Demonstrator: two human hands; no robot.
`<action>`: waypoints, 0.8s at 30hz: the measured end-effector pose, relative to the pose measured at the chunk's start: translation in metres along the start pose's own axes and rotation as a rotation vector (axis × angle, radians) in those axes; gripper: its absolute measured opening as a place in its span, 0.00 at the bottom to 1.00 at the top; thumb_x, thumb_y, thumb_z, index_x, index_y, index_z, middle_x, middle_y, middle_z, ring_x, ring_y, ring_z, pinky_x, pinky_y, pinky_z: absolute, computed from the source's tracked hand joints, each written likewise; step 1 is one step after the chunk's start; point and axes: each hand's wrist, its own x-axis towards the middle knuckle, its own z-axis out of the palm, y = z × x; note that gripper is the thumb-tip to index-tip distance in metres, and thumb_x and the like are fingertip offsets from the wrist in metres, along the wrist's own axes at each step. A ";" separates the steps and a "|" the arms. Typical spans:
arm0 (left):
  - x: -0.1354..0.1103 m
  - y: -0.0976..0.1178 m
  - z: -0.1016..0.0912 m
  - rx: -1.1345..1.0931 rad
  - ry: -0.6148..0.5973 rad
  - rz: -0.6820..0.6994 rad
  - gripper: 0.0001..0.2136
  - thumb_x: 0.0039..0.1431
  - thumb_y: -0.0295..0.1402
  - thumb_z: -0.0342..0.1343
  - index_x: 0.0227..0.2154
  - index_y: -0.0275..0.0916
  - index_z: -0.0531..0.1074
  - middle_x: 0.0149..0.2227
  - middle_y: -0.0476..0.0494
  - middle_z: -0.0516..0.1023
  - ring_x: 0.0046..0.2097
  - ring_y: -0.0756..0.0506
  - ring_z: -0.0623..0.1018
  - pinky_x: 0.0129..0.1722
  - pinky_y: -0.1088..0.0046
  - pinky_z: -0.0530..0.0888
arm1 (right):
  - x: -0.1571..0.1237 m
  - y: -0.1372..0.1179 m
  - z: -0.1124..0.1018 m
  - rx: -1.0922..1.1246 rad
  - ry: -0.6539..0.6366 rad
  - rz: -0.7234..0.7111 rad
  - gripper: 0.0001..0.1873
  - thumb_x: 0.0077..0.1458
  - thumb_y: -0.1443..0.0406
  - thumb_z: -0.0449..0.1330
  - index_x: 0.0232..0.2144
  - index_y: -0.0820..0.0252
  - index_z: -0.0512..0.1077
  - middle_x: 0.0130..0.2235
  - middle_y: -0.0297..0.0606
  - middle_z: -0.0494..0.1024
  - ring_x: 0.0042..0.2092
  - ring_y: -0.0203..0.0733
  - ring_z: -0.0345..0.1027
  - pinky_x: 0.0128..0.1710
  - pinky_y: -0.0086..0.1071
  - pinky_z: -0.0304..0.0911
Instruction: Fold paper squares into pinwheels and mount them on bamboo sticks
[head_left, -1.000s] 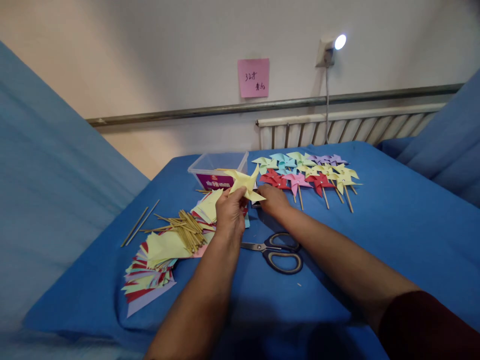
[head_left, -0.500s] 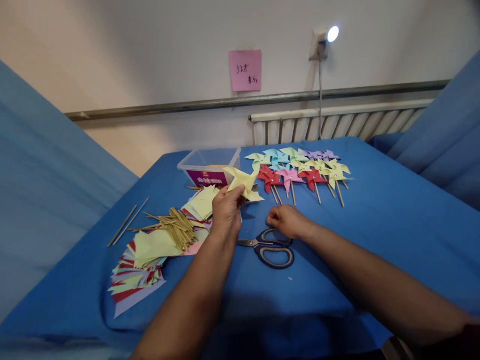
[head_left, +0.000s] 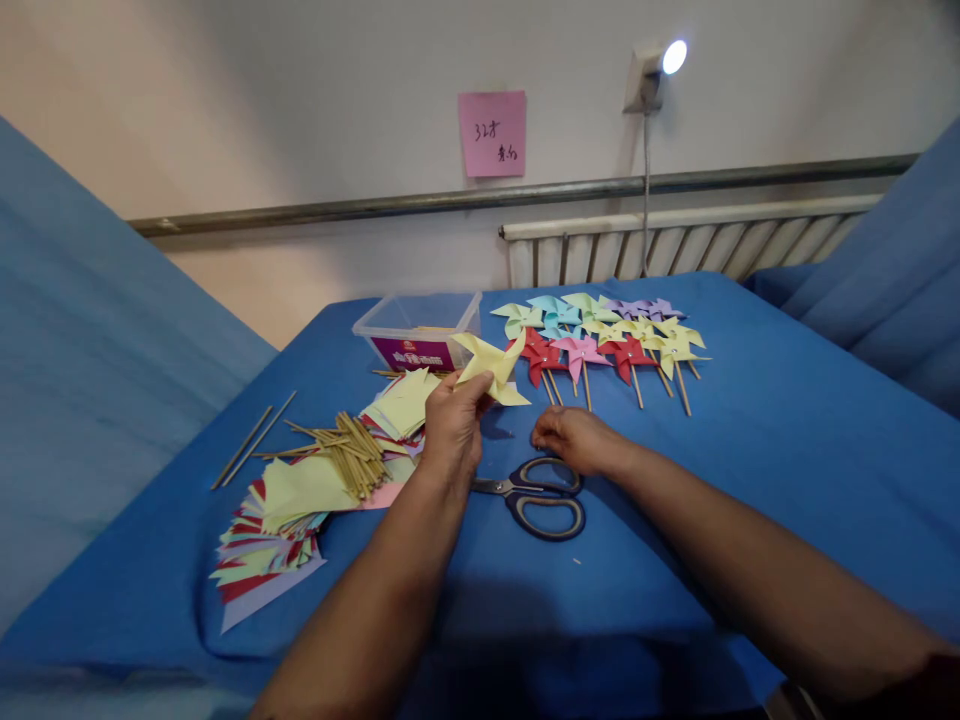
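My left hand (head_left: 454,425) pinches a pale yellow paper pinwheel (head_left: 491,366) between thumb and fingers, raised over the middle of the table. The pinwheel's blades are folded in to its centre, where my thumb rests. My right hand (head_left: 576,438) is low over the cloth, just behind the scissors, with its fingertips pressed together. Whatever they hold, if anything, is too small to make out. The scissors (head_left: 508,487) have dark handles and lie nearly closed, blades pointing left, partly behind my left wrist.
Several pinwheels on sticks (head_left: 583,352) lie at the back right. A clear plastic box (head_left: 412,354) stands behind my left hand. Stacked coloured paper (head_left: 274,560), yellow squares (head_left: 401,402) and a pile of sticks (head_left: 351,455) lie left. Blue cloth (head_left: 750,420) covers the table.
Both hands stay almost where they were. My left hand still holds the pinwheel and my right fingertips remain together. The whole view has shifted slightly.
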 end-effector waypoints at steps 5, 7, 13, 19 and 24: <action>-0.001 -0.002 0.000 0.018 0.000 -0.004 0.17 0.31 0.31 0.69 0.28 0.33 0.76 0.26 0.46 0.78 0.26 0.50 0.75 0.30 0.73 0.70 | 0.001 0.000 0.002 0.087 -0.014 -0.073 0.06 0.55 0.68 0.59 0.28 0.59 0.75 0.33 0.34 0.74 0.35 0.36 0.68 0.38 0.27 0.61; -0.001 -0.003 0.000 0.020 -0.005 -0.006 0.17 0.31 0.31 0.69 0.28 0.33 0.75 0.26 0.47 0.78 0.26 0.50 0.74 0.30 0.73 0.70 | 0.002 0.001 0.002 0.065 0.007 -0.060 0.05 0.54 0.70 0.59 0.29 0.59 0.75 0.33 0.34 0.74 0.35 0.35 0.67 0.37 0.27 0.60; 0.000 -0.004 0.001 0.026 0.001 -0.006 0.16 0.32 0.31 0.69 0.28 0.33 0.75 0.25 0.47 0.77 0.26 0.50 0.74 0.30 0.73 0.70 | 0.003 0.006 0.003 -0.020 0.033 -0.029 0.07 0.53 0.70 0.59 0.33 0.58 0.76 0.35 0.35 0.74 0.35 0.36 0.68 0.37 0.27 0.61; -0.001 -0.005 0.000 0.019 -0.029 -0.012 0.17 0.33 0.31 0.69 0.31 0.32 0.75 0.28 0.46 0.78 0.27 0.50 0.74 0.32 0.72 0.71 | 0.001 0.003 0.000 -0.165 0.083 0.002 0.12 0.58 0.69 0.55 0.41 0.56 0.75 0.41 0.39 0.75 0.41 0.40 0.70 0.41 0.30 0.60; -0.002 -0.003 0.001 0.013 -0.028 -0.014 0.17 0.33 0.31 0.69 0.30 0.33 0.75 0.27 0.46 0.78 0.27 0.50 0.75 0.32 0.72 0.71 | 0.000 -0.005 0.002 -0.161 0.146 -0.008 0.09 0.59 0.66 0.55 0.39 0.57 0.74 0.38 0.38 0.76 0.41 0.41 0.70 0.40 0.30 0.60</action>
